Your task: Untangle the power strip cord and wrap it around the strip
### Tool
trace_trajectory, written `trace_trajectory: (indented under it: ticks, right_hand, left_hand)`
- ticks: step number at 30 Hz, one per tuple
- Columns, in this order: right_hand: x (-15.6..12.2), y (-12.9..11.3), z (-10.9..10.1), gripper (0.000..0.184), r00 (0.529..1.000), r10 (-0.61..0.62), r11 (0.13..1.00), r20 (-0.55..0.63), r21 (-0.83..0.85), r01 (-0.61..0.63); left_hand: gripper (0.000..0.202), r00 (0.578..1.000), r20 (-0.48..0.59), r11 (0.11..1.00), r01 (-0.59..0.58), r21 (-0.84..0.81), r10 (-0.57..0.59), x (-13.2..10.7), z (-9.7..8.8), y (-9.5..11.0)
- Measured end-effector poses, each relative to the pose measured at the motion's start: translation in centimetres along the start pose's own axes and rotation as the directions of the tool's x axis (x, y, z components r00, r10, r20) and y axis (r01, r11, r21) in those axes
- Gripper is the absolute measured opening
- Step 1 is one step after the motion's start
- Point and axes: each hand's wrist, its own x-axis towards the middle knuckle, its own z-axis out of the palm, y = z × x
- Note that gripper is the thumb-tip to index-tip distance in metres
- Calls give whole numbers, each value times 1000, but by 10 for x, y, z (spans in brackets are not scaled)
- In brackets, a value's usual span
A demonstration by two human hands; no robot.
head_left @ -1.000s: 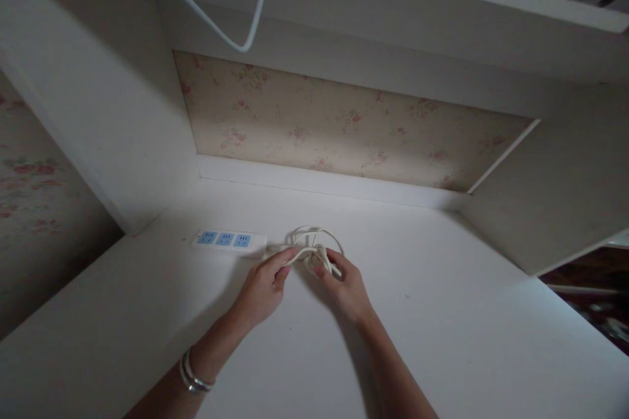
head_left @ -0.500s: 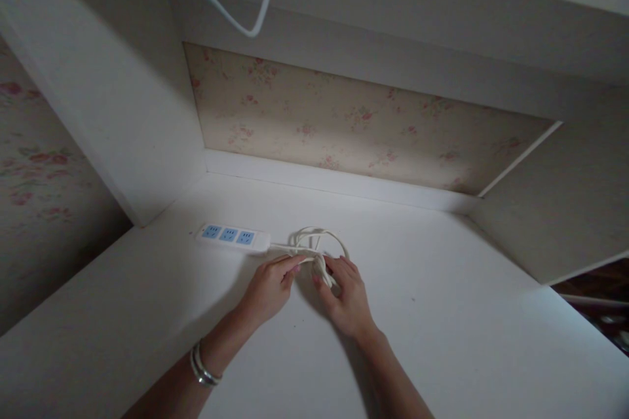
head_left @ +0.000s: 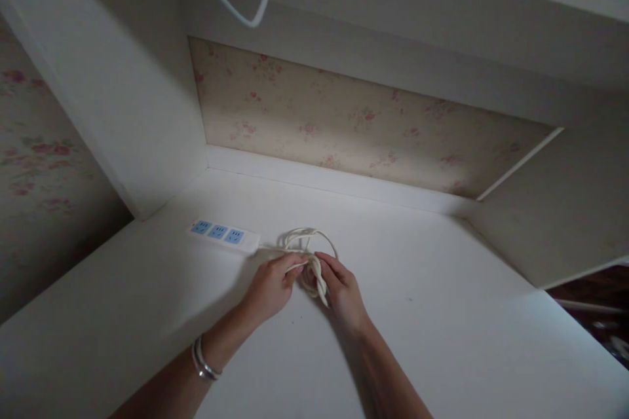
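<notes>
A white power strip (head_left: 223, 237) with three blue socket faces lies on the white desk (head_left: 442, 340). From its right end runs a pale power cord (head_left: 315, 275), partly looped on the surface and partly bunched between my hands. My left hand (head_left: 270, 285) pinches a strand of the cord between thumb and fingers. Closed on the right side of the bunch is my right hand (head_left: 343, 291); its fingertips are partly hidden by the loops. A looser loop of cord lies just beyond both hands.
White side panels (head_left: 122, 111) and a shelf (head_left: 393, 33) frame the desk. Floral wallpaper (head_left: 363, 118) covers the back wall above a white ledge. A pale bent rod (head_left: 253, 23) hangs down at the top. Dark items show beyond the desk's right edge.
The power strip and cord have shifted slightly left. My right hand has moved a little left, and the bunched loops now hang lower and looser between my hands.
</notes>
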Motion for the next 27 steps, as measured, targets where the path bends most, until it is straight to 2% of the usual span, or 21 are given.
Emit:
trace_trajectory:
  ticks: [3,6,10,13,17,20,23,27]
  right_hand:
    - [2,4,-3,42,997,61,997,57,48,-64]
    - [-1,2,-3,39,999,18,999,45,-36,-17]
    - [-6,-4,1,26,997,-73,980,29,-185,77]
    - [-7,-5,3,17,994,-112,966,18,-234,113]
    - [-7,-4,1,13,989,-132,950,66,-275,145]
    - [-6,-3,0,15,983,-137,949,125,-269,166]
    - [-6,-3,0,15,981,-130,953,142,-256,163]
    - [-8,-5,3,17,975,-102,957,195,-249,150]
  left_hand:
    - [28,1000,-10,999,-27,34,28,-1,0,2]
    - [28,999,-26,997,-32,75,34,-1,-2,5]
    - [26,998,-40,995,-45,90,48,3,-7,9]
    - [28,998,-58,997,-24,69,28,5,-10,9]
    - [53,994,-99,996,-31,83,39,3,-9,9]
    - [66,987,17,978,-159,138,158,-1,-8,14]
    - [53,972,107,960,-224,169,208,-2,-9,19]
    - [32,971,108,939,-235,251,215,0,-14,23]
